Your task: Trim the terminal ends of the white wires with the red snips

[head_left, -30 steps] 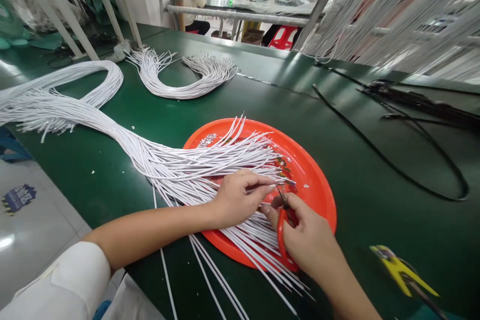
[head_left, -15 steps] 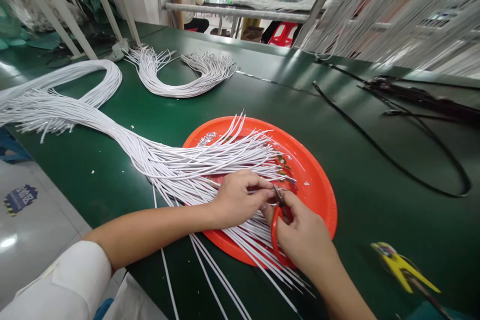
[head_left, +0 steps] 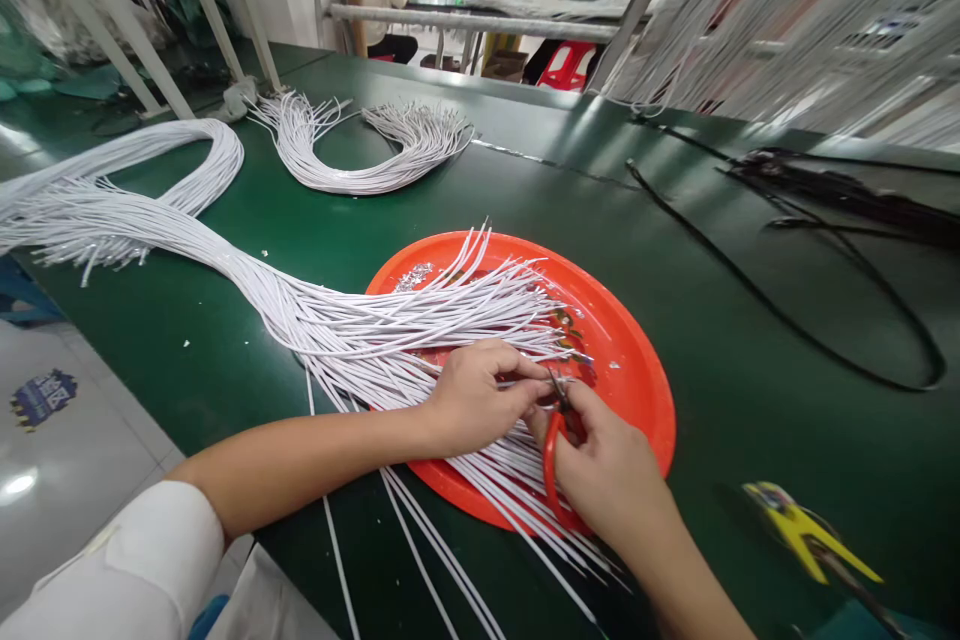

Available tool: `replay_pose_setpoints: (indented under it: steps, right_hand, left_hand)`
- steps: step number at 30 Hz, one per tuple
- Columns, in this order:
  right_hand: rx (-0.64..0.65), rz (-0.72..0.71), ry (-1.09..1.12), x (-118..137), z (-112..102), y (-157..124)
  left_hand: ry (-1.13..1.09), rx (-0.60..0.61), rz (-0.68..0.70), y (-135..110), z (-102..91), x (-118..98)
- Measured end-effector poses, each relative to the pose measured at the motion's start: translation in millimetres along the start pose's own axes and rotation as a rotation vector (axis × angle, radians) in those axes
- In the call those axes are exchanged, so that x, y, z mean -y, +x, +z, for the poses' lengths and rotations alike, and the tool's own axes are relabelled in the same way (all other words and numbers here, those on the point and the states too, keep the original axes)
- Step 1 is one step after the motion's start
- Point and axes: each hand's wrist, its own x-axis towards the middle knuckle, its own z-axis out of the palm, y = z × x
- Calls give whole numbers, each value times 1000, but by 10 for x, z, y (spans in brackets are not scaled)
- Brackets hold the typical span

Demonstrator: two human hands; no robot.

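Over an orange-red plastic tray (head_left: 637, 350), my two hands meet at the tip of a white cable. My left hand (head_left: 480, 398) pinches that cable between thumb and forefinger; its end is small and partly hidden by the fingers. Scissors with red handles (head_left: 553, 475) are gripped in my right hand (head_left: 611, 450), their short blades up beside the left fingertips. A thick bundle of white cables (head_left: 360, 320) comes in from the left and fans out across the tray. Some strands pass under my hands toward the table's near edge.
On the green table (head_left: 525, 190) lie a curved white cable bundle (head_left: 360, 175), black cables (head_left: 810, 340) at right and a yellow-handled tool (head_left: 810, 530). Silvery scraps (head_left: 414, 277) sit in the tray. A metal frame (head_left: 465, 20) stands behind; people sit beyond it.
Almost nothing differs; both hands, the scissors and the cables hold their places. The view has shifted very slightly.
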Motion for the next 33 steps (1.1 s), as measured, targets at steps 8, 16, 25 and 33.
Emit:
replay_pose_setpoints:
  steps: [8,16,25,33]
  right_hand:
    - [14,18,4,-14,10,5]
    - [24,12,20,-46,27,13]
    - [17,-2,124,-102,72,42]
    - [-23,49,179,-48,99,65]
  left_hand:
    - [5,9,16,3,3,3]
    - [21,21,27,6,8,16]
    - [7,58,-35,12,2,23]
    - [6,2,2,32,8,-14]
